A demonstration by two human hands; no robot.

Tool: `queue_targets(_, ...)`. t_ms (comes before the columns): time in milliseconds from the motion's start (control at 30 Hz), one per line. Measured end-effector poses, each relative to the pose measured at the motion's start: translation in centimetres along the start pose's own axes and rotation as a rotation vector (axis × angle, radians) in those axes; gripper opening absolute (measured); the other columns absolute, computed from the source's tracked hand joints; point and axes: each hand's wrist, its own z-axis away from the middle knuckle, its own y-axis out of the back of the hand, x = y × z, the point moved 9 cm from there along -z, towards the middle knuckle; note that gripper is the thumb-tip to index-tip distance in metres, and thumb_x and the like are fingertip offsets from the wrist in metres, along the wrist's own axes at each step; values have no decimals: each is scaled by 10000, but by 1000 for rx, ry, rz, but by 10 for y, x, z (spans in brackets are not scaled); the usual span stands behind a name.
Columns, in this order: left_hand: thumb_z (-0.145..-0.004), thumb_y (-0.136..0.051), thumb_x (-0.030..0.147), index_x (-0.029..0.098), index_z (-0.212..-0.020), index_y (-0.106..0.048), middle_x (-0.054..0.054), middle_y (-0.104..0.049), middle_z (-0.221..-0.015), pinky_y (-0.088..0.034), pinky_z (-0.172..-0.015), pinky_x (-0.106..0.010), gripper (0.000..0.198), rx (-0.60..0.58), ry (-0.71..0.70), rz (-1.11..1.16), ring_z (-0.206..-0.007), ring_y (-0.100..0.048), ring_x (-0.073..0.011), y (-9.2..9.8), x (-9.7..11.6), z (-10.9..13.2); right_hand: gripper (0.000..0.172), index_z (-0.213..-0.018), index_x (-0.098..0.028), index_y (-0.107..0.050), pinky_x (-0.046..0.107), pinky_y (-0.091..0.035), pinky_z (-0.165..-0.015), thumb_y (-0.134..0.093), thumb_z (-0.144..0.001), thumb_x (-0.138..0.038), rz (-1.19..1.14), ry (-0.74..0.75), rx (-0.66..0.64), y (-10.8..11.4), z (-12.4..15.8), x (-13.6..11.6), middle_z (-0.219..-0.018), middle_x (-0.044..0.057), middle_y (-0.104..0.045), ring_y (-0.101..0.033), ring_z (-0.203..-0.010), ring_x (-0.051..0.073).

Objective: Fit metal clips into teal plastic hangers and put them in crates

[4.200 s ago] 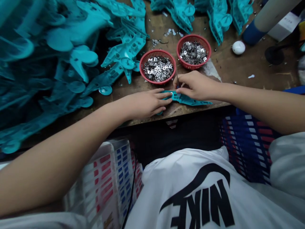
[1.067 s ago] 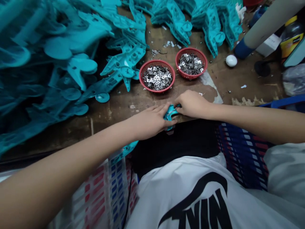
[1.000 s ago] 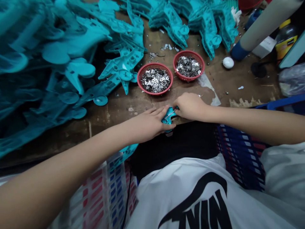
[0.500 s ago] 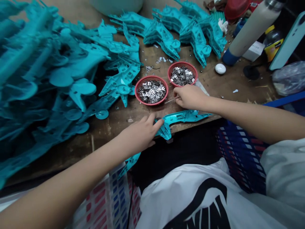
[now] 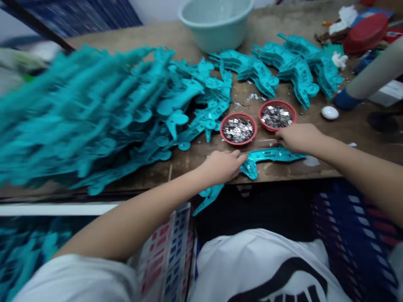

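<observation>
Left hand (image 5: 222, 167) rests open on teal plastic part (image 5: 270, 154), which overhangs counter (image 5: 343, 138) edge; right hand (image 5: 299, 138) curled, grip unclear. Risk: a nudge could tip the part off.

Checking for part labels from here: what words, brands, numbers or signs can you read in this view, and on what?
No full word can be read.
White shirt: black swoosh; the letters below are cut off by the frame edge, unreadable.
White box: no legible text.
White panel with red and blue marks: colour blocks only, no legible text.
Teal plastic part: too blurred to show any marking.
</observation>
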Motion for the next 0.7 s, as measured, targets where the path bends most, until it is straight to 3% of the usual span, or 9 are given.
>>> queue_targets(67, -1302, -513, 295, 198, -1676, -725, -212, -849, -1555, -699, -906, -439, 441, 76, 74, 9, -1421, -883, -386, 19, -17, 3, 390, -1372, -253, -989, 502, -611, -877, -642, -1195, -247, -53, -6, -9, -1, -2, 15, -1378, 263, -937, -897, -1233, 491)
queue_targets(167, -1281, -472, 263, 212, -1541, -812, -231, -861, -1517, -704, -1006, -513, 431, 211, 301, -52, -1447, -846, -415, 63, -71, 25, 402, -1443, -218, -994, 567, -595, -912, -680, -1194, -191, -81, -32, -3, -1, -4, 31, -1501, 344, -893, -885, -1339, 525)
queue_targets(267, -1281, -456, 364, 244, -1569, -796, -247, -828, -1630, -656, -1199, -670, 461, 432, 615, -132, -1609, -729, -496, 119, -148, 87, 452, -1573, -148, -937, 604, -612, -974, -647, -1238, -239, -65, -57, 4, 4, 4, 31, -1596, 428, -820, -864, -1444, 546)
queue_targets(333, -1276, -486, 573, 225, -1696, -701, -257, -778, -1734, -612, -1259, -746, 586, 522, 822, -138, -1703, -634, -557, 140, -202, 141, 487, -1613, -156, -911, 595, -645, -1022, -596, -1268, -294, -39, -39, -12, 7, 10, 21, -1626, 417, -810, -858, -1479, 537)
queue_targets(367, -1250, -495, 706, 192, -1727, -661, -271, -750, -1767, -603, -1264, -766, 721, 483, 918, -115, -1700, -627, -579, 139, -229, 164, 509, -1647, -169, -891, 590, -662, -1049, -570, -1280, -314, -27, -25, -26, 7, 12, 16, -1638, 392, -816, -856, -1494, 531)
queue_targets(433, -1176, -500, 941, 198, -1677, -681, -180, -795, -1696, -614, -1244, -696, 914, 267, 979, 14, -1598, -721, -520, 120, -274, 190, 534, -1699, -188, -853, 595, -689, -1103, -543, -1292, -342, -14, 4, -65, 5, 15, 6, -1649, 330, -839, -854, -1510, 527)
queue_targets(500, -1105, -566, 946, 205, -1579, -735, -149, -865, -1543, -631, -1203, -610, 896, 216, 1054, 109, -1509, -776, -478, 108, -306, 205, 547, -1715, -193, -836, 608, -703, -1131, -522, -1303, -367, -25, 49, -88, 2, 13, -2, -1648, 287, -856, -853, -1516, 530)
queue_targets(600, -1064, -700, 755, 204, -1511, -775, -159, -911, -1325, -674, -1053, -478, 714, 310, 1054, 265, -1283, -851, -400, 106, -327, 204, 553, -1688, -195, -860, 624, -711, -1148, -515, -1314, -411, -69, 114, -70, -2, 6, -6, -1619, 279, -872, -858, -1506, 538)
queue_targets(700, -1054, -736, 561, 197, -1484, -783, -108, -893, -1142, -656, -918, -393, 566, 441, 1071, 391, -1026, -837, -321, 119, -328, 204, 565, -1665, -181, -882, 668, -717, -1139, -559, -1309, -477, -107, 124, -16, -3, -1, -3, -1575, 308, -883, -865, -1477, 575)
